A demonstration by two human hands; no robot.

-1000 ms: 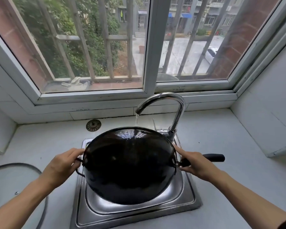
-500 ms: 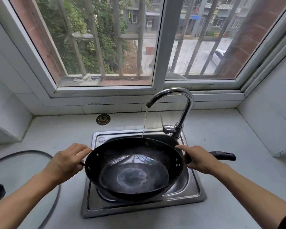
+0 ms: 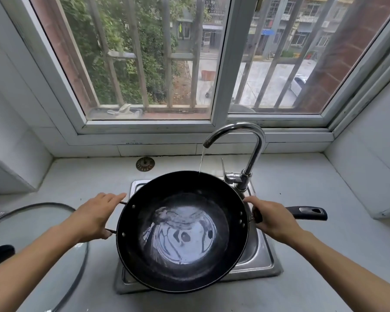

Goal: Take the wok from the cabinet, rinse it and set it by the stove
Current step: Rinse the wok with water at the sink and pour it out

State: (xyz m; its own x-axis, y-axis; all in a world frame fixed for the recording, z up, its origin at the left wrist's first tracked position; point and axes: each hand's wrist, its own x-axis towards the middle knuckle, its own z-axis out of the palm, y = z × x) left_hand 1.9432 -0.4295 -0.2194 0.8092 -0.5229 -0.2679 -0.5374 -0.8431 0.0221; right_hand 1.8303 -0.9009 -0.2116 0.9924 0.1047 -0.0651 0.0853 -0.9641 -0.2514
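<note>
1. The round black metal wok is held open side up over the square stainless-steel sink, covering most of the basin, with a shallow pool of water shining in its bottom.
2. The left hand grips the thin wire loop handle on the wok's left side; its fingers curl over the loop, next to the rim.
3. The right hand is wrapped round the long black straight handle on the wok's right side, where the handle meets the rim; the far end of the handle sticks out past the hand.
4. The curved chrome tap stands behind the wok, at its right rear, and a thin stream of water runs from the spout onto the wok's far rim.
5. A round metal drain strainer lies on the pale grey surface behind the wok, to its left.
6. A clear glass lid with a dark rim lies on the surface left of the wok, partly under the left forearm.
7. A white-framed barred window rises behind the tap.
</note>
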